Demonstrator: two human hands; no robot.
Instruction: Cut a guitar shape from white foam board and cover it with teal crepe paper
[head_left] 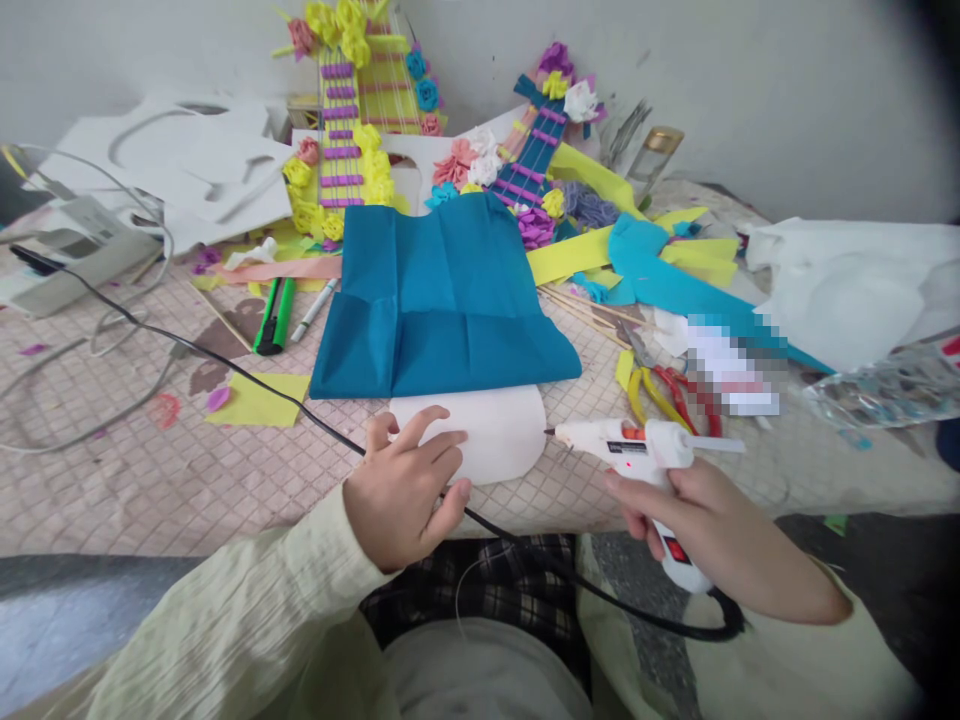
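With fingers spread, my left hand [411, 485] rests on a white rounded cardboard piece [501, 445] at the table's front edge. My right hand [697, 520] is wrapped round the handle of a white hot glue gun [600, 437]. The gun's nozzle points left and sits at the right edge of the cardboard; whether it touches cannot be made out. A creased sheet of blue crepe paper [450, 300] covers the back part of the cardboard. From the gun's handle, a black power cord [495, 527] runs left, passing by my left hand.
Behind stand a yellow paper instrument [341, 150] and a blue one [529, 150], both with paper flowers. A green utility knife [274, 318] lies left. Yellow-handled scissors [652, 395], blue paper scraps [675, 270] and a clear plastic pack [892, 385] lie right. A power strip [82, 265] sits far left.
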